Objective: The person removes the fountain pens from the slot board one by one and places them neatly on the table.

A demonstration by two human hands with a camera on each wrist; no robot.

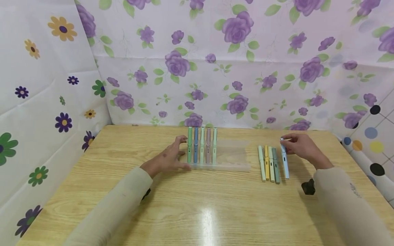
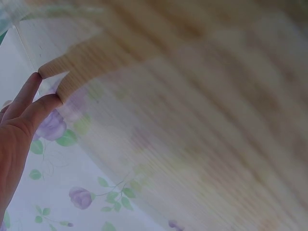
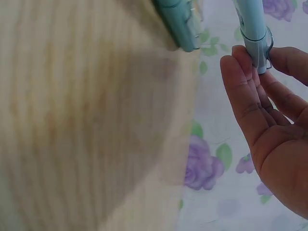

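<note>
We have a light blue pen (image 1: 285, 162) at the far right of the loose pens, its cap end in the right hand (image 1: 300, 147). The right wrist view shows the fingers (image 3: 238, 82) and thumb pinching it by the wire clip (image 3: 270, 48); whether its lower end touches the bench (image 1: 184, 205), we cannot tell. We judge it light and stiff, probably smooth plastic, likely to roll or twist in a loose pinch. Best hold: the cap just beside the clip, thumb opposing, without prying the clip outward. The cap could loosen if pulled lengthwise.

Just left of it, four pens lie side by side: a pale green pen (image 1: 261, 164), a yellow pen (image 1: 266, 164), a cream pen (image 1: 271, 165) and a grey-green pen (image 1: 275, 167).

Further left, a clear stand (image 1: 234, 167) carries five pens in its left part: a green pen (image 1: 189, 147), a blue pen (image 1: 195, 147), a mint pen (image 1: 202, 147), a mauve pen (image 1: 208, 147) and a second mint pen (image 1: 214, 147). The left hand (image 1: 167, 157) is at the stand's left end, fingers spread in a loose curve; how firmly they bear on it, we cannot tell. The stand looks thin, light and easily nudged.

Behind the bench hangs a floral cloth (image 1: 237, 27).
</note>
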